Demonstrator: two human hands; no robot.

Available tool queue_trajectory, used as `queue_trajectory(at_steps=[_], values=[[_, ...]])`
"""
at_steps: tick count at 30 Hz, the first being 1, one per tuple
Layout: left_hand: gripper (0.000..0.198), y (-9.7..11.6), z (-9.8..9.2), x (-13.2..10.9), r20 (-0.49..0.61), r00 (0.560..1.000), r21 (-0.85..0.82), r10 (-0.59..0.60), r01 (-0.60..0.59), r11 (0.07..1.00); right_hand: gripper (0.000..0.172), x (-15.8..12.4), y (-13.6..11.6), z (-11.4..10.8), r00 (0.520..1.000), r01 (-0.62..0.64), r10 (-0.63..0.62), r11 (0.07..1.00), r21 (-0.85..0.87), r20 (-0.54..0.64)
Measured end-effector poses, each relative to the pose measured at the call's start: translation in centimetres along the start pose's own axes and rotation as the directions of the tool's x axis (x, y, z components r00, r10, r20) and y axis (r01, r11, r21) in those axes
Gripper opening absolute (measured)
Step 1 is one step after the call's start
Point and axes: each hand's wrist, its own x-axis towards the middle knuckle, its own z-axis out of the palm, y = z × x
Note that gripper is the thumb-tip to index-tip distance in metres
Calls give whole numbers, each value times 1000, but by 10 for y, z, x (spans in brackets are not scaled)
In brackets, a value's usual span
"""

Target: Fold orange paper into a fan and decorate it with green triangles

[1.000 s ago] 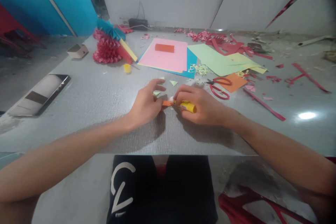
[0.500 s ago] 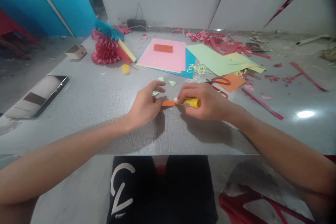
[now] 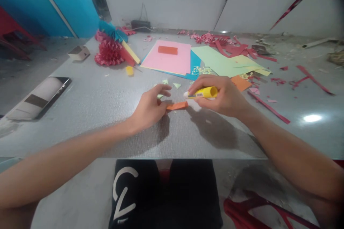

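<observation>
Left hand point(image 3: 149, 109): we pinch the orange strip's point(image 3: 177, 106) left end, holding it flat on the table point(image 3: 94, 114).
Right hand point(image 3: 225, 96): closed round the glue stick point(image 3: 201, 93), tip just above the strip's right end.
Technique: we advise firm pinning and light, even strokes.
Label: dark barrel print, apparently text, too blurred to read.

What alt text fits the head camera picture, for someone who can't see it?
A right hand holds a yellow glue stick just above an orange paper strip that the left hand holds on a grey table. Coloured paper sheets lie beyond.
</observation>
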Motion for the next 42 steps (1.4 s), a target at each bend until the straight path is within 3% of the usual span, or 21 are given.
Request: queue_trajectory(at_steps=[3, 6, 13, 27, 34, 42], values=[[49, -1, 0, 0, -2, 1000, 22, 10, -10, 1000, 11, -1, -1, 8, 982, -161, 171, 980, 114, -85], [47, -2, 1, 1, 0, 1000, 28, 19, -19, 999, 25, -1, 2, 22, 956, -230, 267, 940, 251, -124], [49, -4, 4, 1, -5, 1000, 19, 21, -21, 1000, 49, -2, 7, 46, 970, -184, 231, 906, 382, -79], [43, -3, 5, -1, 3, 999, 24, 33, -33, 999, 36, 2, 0, 40, 979, -186, 192, 978, -96, 63], [43, 0, 4, -1, 18, 1000, 29, 25, -26, 999, 26, 1, -2, 32, 980, -168, 179, 978, -126, 81], [39, -1, 3, -1, 26, 1000, -4, 14, -14, 1000, 33, -1, -5, 22, 985, -118, 142, 967, -224, 95]])
